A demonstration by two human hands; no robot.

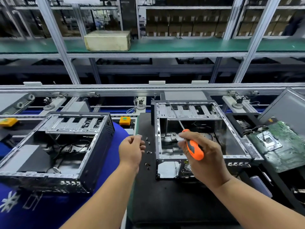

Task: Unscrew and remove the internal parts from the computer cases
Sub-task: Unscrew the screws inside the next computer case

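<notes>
While screws pile up on the mat, the right-hand case waits for the driver.

At far left sits an opened computer case [54,151] on blue cloth, cables inside; next comes the left hand [131,152], fingers curled together as if pinching something small (I cannot tell whether a screw is in them), hovering just beside the loose screws [149,152] scattered on the black mat [165,200]. Right of those stands the second case [198,138], nearly emptied, with the right hand [203,161] above its open top, fingers wrapped round the orange screwdriver [194,150]. Its long shaft runs up and away to the left, tip near the drive cage at the case's far wall, so the right hand is the nearer for any remaining screw there. A removed green motherboard [280,146] lies furthest right.
</notes>
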